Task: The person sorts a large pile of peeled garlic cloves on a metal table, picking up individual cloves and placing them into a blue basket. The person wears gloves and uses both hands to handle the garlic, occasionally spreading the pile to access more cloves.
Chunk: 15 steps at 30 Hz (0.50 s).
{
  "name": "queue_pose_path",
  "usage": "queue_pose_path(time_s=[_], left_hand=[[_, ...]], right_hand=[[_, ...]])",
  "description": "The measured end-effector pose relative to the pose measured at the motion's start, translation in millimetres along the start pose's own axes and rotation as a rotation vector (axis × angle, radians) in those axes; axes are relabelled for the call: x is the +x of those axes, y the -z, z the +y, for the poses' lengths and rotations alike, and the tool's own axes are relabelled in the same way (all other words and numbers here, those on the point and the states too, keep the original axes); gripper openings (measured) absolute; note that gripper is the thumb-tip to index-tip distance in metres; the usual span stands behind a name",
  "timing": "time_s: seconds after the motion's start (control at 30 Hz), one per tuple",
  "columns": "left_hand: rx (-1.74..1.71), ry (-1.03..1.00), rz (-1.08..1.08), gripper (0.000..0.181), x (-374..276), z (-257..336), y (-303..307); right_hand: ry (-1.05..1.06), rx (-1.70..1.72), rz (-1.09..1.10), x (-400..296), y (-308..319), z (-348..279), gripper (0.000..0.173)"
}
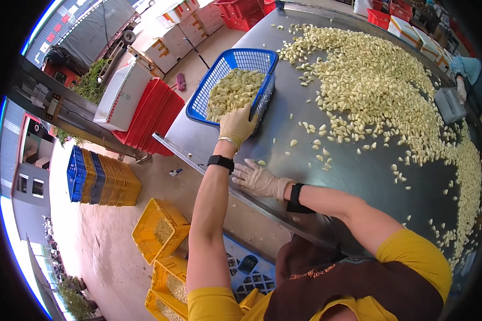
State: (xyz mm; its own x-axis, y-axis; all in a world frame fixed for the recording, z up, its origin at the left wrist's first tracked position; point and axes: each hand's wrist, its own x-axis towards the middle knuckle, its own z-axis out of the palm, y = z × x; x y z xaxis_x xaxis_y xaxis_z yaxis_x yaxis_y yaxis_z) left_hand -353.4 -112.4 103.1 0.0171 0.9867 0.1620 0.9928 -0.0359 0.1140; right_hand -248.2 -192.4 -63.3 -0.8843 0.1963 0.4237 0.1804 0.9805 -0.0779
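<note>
A blue plastic basket (271,86) with slatted sides stands near the left edge of a steel table (241,150). Peeled garlic cloves (237,92) fill part of it. My left hand (237,125), in a thin glove, grips the basket's near rim; its fingertips are partly hidden. Closer to me, my right hand (261,178), also gloved, lies palm down by the table's edge with fingers apart and holds nothing. A single clove (261,162) is beside its fingertips. A large heap of peeled cloves (369,80) spreads over the far and right parts of the table.
Yellow crates (160,230) with garlic stand on the floor below the table, left of a blue slatted plastic piece (253,277). Stacked crates (104,176), red bins (150,114) and foam boxes (122,94) stand farther left. At right, a co-worker's gloved hand (461,90) is near a grey container (449,105).
</note>
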Motion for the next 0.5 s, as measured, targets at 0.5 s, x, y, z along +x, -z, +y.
queue_pose_path(time_s=[0.5], left_hand=[[-0.156, -0.165, 0.084, 0.072, -0.4, 75.9, -122.8]], right_hand=[[-1.104, -0.460, -0.044, -216.2, 141.4, 142.6, 0.020]])
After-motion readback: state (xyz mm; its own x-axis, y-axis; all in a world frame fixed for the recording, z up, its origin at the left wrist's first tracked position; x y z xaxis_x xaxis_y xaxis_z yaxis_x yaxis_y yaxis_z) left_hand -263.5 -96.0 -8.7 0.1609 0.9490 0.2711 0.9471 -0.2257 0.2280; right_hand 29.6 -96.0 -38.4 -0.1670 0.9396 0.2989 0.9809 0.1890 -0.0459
